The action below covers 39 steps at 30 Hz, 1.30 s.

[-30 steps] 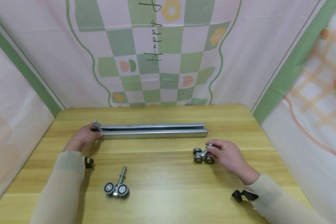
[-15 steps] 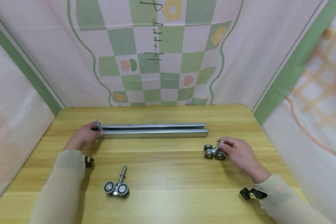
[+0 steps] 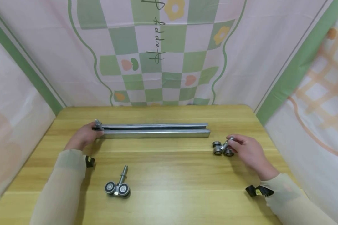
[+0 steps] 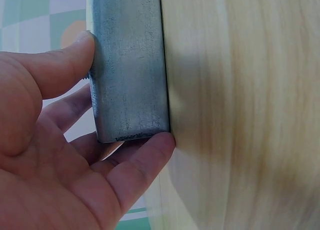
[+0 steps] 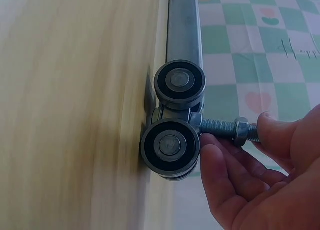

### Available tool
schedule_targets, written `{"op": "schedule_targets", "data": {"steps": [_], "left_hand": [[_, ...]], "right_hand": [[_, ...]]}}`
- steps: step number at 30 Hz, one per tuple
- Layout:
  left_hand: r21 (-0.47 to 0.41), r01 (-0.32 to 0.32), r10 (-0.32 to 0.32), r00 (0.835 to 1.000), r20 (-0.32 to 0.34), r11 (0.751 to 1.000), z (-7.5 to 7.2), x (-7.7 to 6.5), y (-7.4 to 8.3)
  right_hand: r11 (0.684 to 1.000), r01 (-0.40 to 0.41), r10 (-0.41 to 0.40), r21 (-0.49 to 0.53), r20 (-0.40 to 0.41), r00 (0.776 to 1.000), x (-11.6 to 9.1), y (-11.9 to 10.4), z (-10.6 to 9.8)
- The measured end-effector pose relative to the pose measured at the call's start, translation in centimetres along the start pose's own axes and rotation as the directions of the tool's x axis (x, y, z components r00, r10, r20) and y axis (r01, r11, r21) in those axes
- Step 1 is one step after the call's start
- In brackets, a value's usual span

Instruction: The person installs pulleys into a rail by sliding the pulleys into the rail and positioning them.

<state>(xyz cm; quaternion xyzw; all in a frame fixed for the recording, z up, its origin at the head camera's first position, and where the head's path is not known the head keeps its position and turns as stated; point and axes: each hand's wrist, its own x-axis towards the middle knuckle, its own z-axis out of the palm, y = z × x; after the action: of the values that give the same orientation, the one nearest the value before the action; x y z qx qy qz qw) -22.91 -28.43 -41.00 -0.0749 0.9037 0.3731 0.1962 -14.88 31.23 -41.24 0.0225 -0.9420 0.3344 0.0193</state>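
Observation:
A steel channel track (image 3: 157, 134), slot facing up, lies across the back of the table. My left hand (image 3: 85, 136) grips its left end, thumb at the top edge and fingers around the end in the left wrist view. A bolt with a nut (image 3: 98, 124) stands up from the slot there; whatever carries it is hidden. Just off the track's right end, my right hand (image 3: 249, 153) pinches the threaded bolt of a roller trolley (image 5: 170, 145). Its wheels are low over the table, and the bolt tilts toward my hand.
Another roller trolley (image 3: 117, 189) lies at the front left of the wooden table (image 3: 169, 175), its bolt pointing up and back. A patterned cloth (image 3: 169, 68) hangs behind the table's far edge, with more cloth at both sides.
My right hand has carried its roller trolley rightward and slightly back, from in front of the track's right end to just beyond it. The left hand keeps its grip on the track.

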Motion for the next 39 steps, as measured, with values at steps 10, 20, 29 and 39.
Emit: {"op": "schedule_targets", "data": {"steps": [10,20,29,39], "left_hand": [[-0.017,-0.013,0.013,1.0,-0.003,1.0,0.0,0.1,0.2],[0.025,0.003,-0.003,1.0,-0.001,1.0,-0.1,-0.3,0.1],[0.027,-0.011,0.011,1.0,-0.001,1.0,0.0,-0.2,0.1],[0.025,-0.011,0.011,1.0,-0.008,1.0,0.0,-0.1,0.1]], "right_hand": [[0.999,-0.037,0.037,0.009,-0.029,0.999,0.5,1.6,-1.1],[0.998,-0.038,0.035,-0.043,-0.086,0.996,1.0,2.7,-1.7],[0.999,-0.029,0.026,-0.027,-0.095,0.995,1.4,3.6,-2.2],[1.0,-0.027,0.026,-0.011,-0.07,0.997,2.0,4.9,-2.9]]}}
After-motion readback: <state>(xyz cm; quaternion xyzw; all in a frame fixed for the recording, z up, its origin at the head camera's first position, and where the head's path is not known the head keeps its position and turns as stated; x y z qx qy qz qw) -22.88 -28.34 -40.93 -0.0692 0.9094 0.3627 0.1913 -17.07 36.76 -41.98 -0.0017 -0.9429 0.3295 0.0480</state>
